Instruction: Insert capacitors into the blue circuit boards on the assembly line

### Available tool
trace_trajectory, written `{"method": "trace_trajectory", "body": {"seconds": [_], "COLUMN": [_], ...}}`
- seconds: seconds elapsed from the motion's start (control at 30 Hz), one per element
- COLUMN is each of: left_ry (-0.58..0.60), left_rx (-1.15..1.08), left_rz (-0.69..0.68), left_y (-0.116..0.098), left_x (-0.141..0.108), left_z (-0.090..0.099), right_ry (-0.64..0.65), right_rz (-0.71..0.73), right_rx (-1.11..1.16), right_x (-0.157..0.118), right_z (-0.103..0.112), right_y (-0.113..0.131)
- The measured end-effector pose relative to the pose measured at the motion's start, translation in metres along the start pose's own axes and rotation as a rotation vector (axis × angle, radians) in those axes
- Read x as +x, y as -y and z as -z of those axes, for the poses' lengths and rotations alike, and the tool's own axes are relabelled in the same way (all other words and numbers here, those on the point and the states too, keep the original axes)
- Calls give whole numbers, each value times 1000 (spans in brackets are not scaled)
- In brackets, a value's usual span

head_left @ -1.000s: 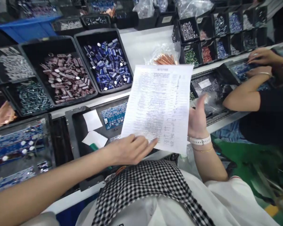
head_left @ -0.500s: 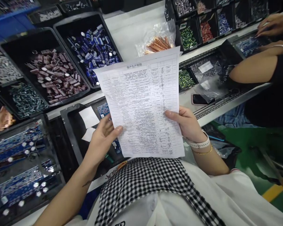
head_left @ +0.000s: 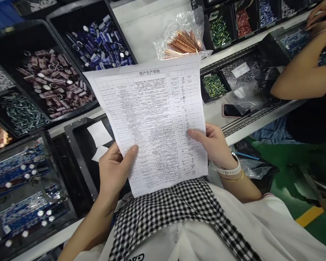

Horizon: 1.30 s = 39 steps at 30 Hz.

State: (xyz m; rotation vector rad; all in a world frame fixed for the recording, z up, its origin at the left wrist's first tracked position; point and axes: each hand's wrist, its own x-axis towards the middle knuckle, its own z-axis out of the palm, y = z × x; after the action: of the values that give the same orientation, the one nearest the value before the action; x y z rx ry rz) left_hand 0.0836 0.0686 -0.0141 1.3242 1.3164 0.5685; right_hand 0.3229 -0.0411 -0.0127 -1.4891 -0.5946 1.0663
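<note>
A printed sheet of paper (head_left: 157, 119) with a dense table and handwritten marks down its right side is held up in front of me. My left hand (head_left: 114, 170) grips its left edge, thumb on the front and fingers behind. On the right edge, my right hand (head_left: 213, 141) pinches the sheet the same way; a white watch band circles that wrist. Behind the paper, partly covered, lies a black tray (head_left: 77, 145) with white paper slips (head_left: 99, 133) on it. The sheet's lower edge rests near my checked apron (head_left: 163, 203).
Bins of brown capacitors (head_left: 55, 83) and blue capacitors (head_left: 100, 43) stand at the upper left. Circuit boards (head_left: 24, 206) lie in a tray at lower left. A bag of copper-coloured pieces (head_left: 184, 41), a phone (head_left: 231, 110) and a co-worker's arm (head_left: 301, 76) are beyond.
The sheet has turned slightly and its upper left corner has swung left. My left hand has closed more firmly on its edge. The camera view has shifted a little.
</note>
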Motion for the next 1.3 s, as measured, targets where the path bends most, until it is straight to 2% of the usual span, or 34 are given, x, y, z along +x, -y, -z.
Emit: {"method": "trace_trajectory", "body": {"seconds": [0.17,0.47,0.67,1.3], "left_ry": [-8,9,-14,50], "left_rx": [-30,-55,-54,-146], "left_rz": [-15,-58,-72,-27], "left_y": [1,3,4,14], "left_x": [-2,-7,-7,0], "left_z": [3,9,11,11], "right_ry": [-20,-2,-15,-12], "right_rz": [14,107,103,111], "right_rx": [4,0,24,94], "right_x": [3,19,25,48], "right_z": [-3,-7,-13,-16], "right_y": [0,13,14,23]}}
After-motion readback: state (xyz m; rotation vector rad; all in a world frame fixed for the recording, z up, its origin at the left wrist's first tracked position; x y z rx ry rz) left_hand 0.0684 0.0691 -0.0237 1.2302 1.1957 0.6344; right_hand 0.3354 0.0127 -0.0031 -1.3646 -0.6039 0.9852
